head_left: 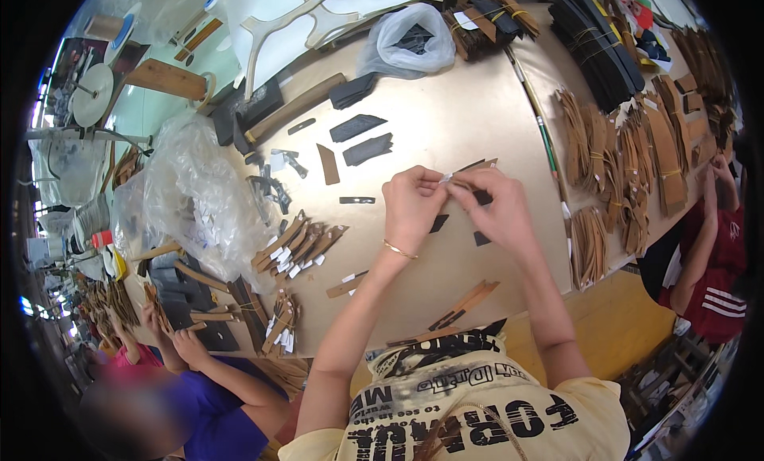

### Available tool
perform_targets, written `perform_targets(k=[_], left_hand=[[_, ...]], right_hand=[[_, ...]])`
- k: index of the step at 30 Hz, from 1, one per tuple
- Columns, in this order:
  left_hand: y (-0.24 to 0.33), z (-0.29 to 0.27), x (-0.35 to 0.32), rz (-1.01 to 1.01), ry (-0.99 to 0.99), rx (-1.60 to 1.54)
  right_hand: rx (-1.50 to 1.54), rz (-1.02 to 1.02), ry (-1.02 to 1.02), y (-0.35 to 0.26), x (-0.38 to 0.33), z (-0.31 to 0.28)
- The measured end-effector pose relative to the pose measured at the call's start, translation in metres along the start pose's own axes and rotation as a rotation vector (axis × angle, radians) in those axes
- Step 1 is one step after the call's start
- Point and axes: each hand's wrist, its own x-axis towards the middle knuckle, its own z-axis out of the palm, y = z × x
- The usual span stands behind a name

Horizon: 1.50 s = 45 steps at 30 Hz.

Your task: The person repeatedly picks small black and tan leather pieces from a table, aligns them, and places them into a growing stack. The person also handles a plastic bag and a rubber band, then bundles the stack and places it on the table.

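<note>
Over the middle of the table my left hand (412,210) pinches a small white tag (446,178) between thumb and fingertips. My right hand (501,209) meets it from the other side, its fingers closed around a narrow brown strip (482,164) that mostly hides behind them. Dark flat pieces (439,223) lie on the table beneath my hands. Left of my hands is a short black strip (356,200) with a lighter mark. Farther off rest black cut pieces (368,148) and a brown piece (327,164).
Tagged brown strips (301,246) lie at left beside a clear plastic bag (195,194). Bundled brown strips (589,246) line the right, past a long thin rod (545,139). An open bag of dark pieces (414,43) stands at the back. Co-workers' hands (191,346) work at lower left.
</note>
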Motion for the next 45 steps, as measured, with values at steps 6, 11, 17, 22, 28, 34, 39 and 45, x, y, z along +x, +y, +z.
perform_targets(k=[6,11,17,22,28,34,39,45], left_hand=[[0.009,-0.015,0.002,0.045,-0.149,0.053],[0.027,-0.028,-0.016,0.289,0.101,0.524],[0.011,-0.043,-0.040,0.478,0.074,0.563],[-0.012,-0.045,-0.071,0.462,0.180,0.359],[0.000,-0.075,-0.088,0.426,0.215,0.299],[-0.003,-0.170,-0.127,0.439,0.689,0.259],[-0.066,-0.298,-0.110,0.152,0.853,0.416],[-0.136,-0.338,-0.079,0.211,0.629,0.974]], right_hand=[[-0.428,-0.278,-0.111,0.001,-0.019,0.009],[-0.898,-0.368,0.080,-0.005,-0.026,0.039],[-0.685,-0.297,-0.038,-0.004,-0.004,0.012],[-0.513,-0.158,-0.071,-0.004,0.018,-0.016],[-0.248,-0.074,-0.190,-0.041,0.019,0.005],[0.133,-0.301,-0.447,-0.108,0.020,0.083],[-0.188,-0.510,-0.412,-0.133,0.021,0.167],[-0.307,-0.492,-0.222,-0.099,0.008,0.123]])
